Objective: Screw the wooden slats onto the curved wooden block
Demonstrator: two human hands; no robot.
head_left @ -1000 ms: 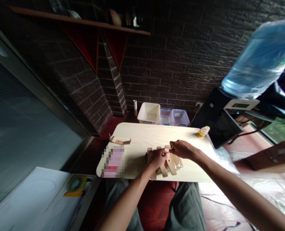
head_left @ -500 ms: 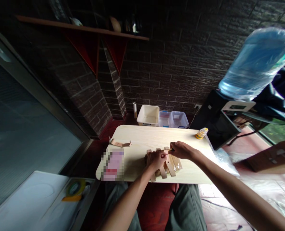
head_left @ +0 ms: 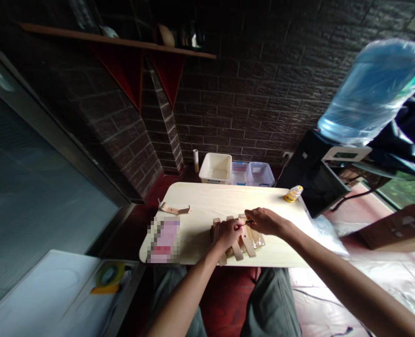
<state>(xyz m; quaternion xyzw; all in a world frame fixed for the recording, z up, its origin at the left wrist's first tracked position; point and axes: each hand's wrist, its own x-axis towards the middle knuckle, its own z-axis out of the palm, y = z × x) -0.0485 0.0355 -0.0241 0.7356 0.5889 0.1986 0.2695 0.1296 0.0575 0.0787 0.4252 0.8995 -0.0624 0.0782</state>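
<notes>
Head view: right hand [head_left: 265, 220] grips small tool [head_left: 250, 222]; jug label [head_left: 412, 85] unreadable.

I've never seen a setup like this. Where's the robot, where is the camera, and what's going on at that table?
There is no robot here: the two arms are a person's own, with bare hands. The camera is worn on that person's head, looking forward and down.

On the pale table are several wooden strips lying across something shiny. Farther left is a bent wooden piece, with a pinkish item blurred out nearer the person. A small yellow-and-clear container is near the far right corner.

The right hand holds a small tool, too small to identify. The left hand is on the strips, fingers near the tool; its grip is unclear.
</notes>
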